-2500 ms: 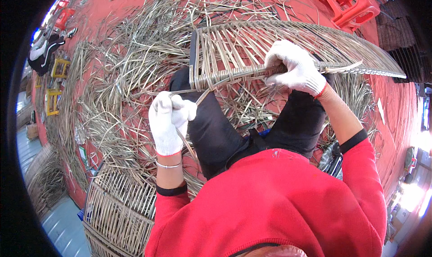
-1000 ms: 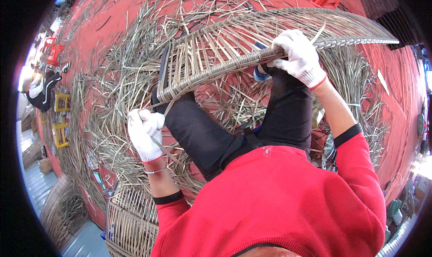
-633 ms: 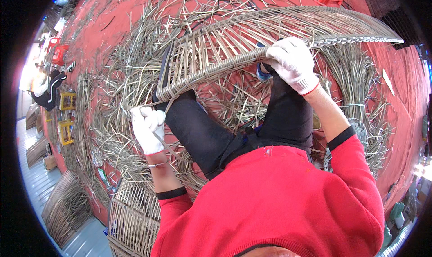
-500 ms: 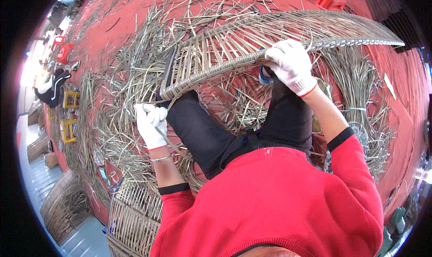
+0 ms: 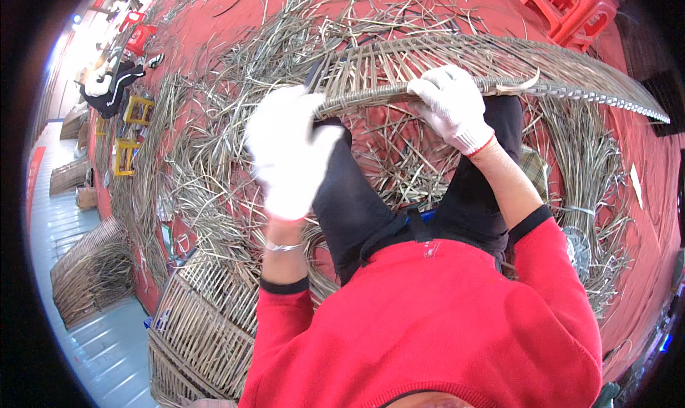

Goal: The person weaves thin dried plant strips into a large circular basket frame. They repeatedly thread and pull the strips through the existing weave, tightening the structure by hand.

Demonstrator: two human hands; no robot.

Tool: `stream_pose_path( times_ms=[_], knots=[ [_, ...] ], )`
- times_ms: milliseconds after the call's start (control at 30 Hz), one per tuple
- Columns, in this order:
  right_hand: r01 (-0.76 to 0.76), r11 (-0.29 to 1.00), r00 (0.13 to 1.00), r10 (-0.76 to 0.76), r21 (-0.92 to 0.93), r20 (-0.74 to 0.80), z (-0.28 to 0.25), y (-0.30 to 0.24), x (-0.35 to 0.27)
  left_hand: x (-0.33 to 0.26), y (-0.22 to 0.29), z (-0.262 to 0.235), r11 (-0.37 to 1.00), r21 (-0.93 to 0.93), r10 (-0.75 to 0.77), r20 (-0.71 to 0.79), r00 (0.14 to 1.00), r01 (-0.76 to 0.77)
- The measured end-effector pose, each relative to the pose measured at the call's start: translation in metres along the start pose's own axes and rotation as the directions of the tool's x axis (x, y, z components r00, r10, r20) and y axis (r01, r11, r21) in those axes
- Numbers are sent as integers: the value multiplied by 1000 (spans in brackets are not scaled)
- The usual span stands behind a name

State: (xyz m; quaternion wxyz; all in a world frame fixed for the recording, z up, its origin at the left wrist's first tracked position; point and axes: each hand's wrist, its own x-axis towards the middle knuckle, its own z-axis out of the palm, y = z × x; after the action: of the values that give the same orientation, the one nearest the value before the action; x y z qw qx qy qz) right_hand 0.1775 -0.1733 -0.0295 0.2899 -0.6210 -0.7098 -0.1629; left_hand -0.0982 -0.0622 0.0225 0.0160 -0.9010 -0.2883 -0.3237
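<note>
Wicker panel (image 5: pixel 457 65) held across knees, over loose reed pile (image 5: pixel 214 172). Right hand (image 5: pixel 449 104) clamped on panel's woven rim; left hand (image 5: pixel 289 151) at rim's left end, blurred, grip can't be told. Risk, probably: rim strand snapped if bent too hard.

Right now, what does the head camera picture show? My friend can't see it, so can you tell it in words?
A person in a red top and white gloves grips the edge of a big half-woven wicker panel across their knees, left hand near its end, right hand further along. Loose straw strips lie on the red floor, with woven frames to the left and a red stool behind.
</note>
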Motion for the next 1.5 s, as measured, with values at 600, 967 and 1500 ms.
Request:
stream_pose_path(
  times_ms=[600,967,1500],
  knots=[
    [-39,997,990,47,68,-130,18,-7,2,18,31,105,959,-259,101,-79,992,-118],
    [40,971,999,-34,234,-30,18,-43,33,-12,-44,42,970,-217,-114,-15,993,108],
    [-117,972,993,113,202,35,54,-71,52,-15,-47,49,975,-168,-158,-83,984,142]
  ],
)
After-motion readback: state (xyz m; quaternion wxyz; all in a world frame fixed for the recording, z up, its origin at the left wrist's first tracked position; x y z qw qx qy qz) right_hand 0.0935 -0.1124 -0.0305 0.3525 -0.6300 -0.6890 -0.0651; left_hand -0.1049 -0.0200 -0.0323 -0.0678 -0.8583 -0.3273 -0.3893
